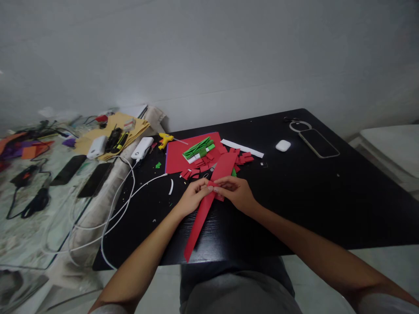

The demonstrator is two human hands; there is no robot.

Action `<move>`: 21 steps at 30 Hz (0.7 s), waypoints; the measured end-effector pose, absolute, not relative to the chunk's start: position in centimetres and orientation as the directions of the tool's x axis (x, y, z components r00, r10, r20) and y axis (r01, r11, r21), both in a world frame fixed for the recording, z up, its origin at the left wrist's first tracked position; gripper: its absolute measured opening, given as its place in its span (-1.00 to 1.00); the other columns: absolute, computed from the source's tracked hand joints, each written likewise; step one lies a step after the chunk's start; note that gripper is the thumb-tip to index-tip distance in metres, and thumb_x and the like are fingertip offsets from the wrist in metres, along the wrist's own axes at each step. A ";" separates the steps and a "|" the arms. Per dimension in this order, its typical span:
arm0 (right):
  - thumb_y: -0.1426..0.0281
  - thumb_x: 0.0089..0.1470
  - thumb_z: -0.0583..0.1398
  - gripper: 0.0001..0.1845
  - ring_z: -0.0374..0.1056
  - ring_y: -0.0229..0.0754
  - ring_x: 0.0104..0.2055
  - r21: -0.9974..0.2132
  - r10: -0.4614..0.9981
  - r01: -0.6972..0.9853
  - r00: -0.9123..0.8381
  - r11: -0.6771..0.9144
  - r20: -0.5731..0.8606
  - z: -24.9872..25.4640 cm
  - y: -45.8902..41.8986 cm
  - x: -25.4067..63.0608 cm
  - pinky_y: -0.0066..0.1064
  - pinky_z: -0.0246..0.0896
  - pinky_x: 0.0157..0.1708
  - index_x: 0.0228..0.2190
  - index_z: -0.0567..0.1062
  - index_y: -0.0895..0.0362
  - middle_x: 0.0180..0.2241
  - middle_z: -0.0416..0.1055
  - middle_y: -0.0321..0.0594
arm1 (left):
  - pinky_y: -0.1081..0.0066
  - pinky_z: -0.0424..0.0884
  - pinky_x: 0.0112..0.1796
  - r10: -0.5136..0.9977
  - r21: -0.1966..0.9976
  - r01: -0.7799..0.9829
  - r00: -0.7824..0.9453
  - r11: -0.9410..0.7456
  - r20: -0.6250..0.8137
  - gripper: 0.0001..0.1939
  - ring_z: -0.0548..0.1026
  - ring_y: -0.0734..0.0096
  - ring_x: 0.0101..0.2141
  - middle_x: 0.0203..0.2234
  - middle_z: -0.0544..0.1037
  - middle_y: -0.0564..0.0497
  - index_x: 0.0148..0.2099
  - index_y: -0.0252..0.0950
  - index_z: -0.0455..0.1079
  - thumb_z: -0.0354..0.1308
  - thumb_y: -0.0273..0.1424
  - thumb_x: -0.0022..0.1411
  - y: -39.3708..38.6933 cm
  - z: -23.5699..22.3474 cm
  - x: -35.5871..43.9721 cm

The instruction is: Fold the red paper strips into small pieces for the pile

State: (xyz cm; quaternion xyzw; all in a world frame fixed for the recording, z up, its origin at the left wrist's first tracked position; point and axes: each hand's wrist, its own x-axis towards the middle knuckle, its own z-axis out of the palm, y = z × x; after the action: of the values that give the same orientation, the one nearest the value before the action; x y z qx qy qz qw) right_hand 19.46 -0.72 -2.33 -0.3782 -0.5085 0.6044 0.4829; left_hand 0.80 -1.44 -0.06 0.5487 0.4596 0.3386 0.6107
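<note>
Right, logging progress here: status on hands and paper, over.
Left hand, right hand: both pinching red paper strip. Small red paper pieces crowd just beyond, possibly in the way.

hands point(192, 197): 2 | phones point(319, 143): 3 | power banks point(142, 148): 2 | glue gun point(166, 140): 1 | earbud case point(283, 145): 1 | black table point(294, 196): 1 | red paper pieces point(246, 158): many, overlapping

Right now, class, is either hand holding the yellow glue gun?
No, the glue gun lies out beyond them, while the left hand and right hand hold red paper.

short grey sleeves, dark trousers
</note>
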 end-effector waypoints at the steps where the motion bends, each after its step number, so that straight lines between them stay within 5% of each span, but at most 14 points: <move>1: 0.23 -0.11 0.48 -0.70 0.54 -0.16 -0.44 -0.978 0.966 -0.207 -0.254 -0.018 0.036 -2.3 -0.8 19.4 -0.36 0.50 -0.41 -0.32 0.67 0.10 -0.42 0.63 -0.23 | 0.48 0.34 -0.58 0.915 0.980 0.074 0.349 0.187 -0.201 -0.54 0.46 0.45 -0.64 -0.58 0.53 0.08 -0.27 -0.29 0.39 0.26 0.04 0.20 -1.5 -0.1 0.8; 21: 0.21 -0.17 0.51 -0.67 0.48 -0.19 -0.51 -0.979 0.951 -0.198 -0.308 -0.047 0.016 -2.1 -0.5 19.7 -0.36 0.46 -0.43 -0.33 0.71 0.09 -0.50 0.62 -0.26 | 0.52 0.43 -0.63 0.901 0.955 -0.013 0.336 0.295 -0.274 -0.55 0.50 0.47 -0.67 -0.60 0.53 0.07 -0.34 -0.31 0.39 0.32 0.00 0.16 -1.3 -0.2 0.4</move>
State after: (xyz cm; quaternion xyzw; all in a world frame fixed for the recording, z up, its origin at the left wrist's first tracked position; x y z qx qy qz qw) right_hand 19.68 -0.52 -2.14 -0.3663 -0.5143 0.6241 0.4604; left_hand 0.40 -1.31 -0.23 0.4823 0.4605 0.3464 0.6598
